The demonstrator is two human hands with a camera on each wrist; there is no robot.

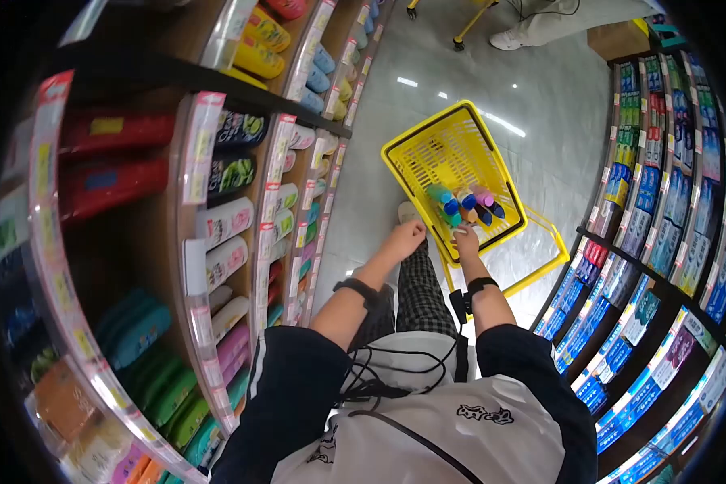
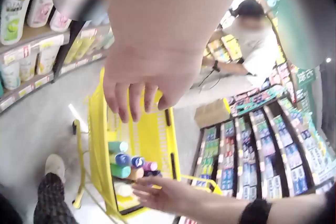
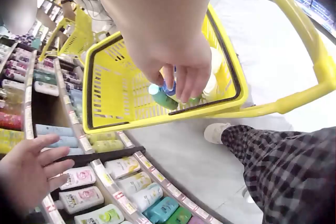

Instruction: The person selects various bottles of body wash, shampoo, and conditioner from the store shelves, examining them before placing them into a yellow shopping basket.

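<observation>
Basket: yellow (image 1: 472, 141), slatted, on the floor.
Bottles: a bright cluster (image 1: 450, 207) inside, at its near end; teal, blue, pink, one white (image 2: 123, 189).
Right hand: over them (image 1: 465, 241), fingers bent; can't tell whether it grips.
Left hand: empty (image 1: 409, 237), fingers loose.

The basket (image 1: 429, 164) is yellow, the bottles (image 1: 466, 202) show teal, pink and blue, the trousers (image 1: 427, 300) black-and-grey checks.
</observation>
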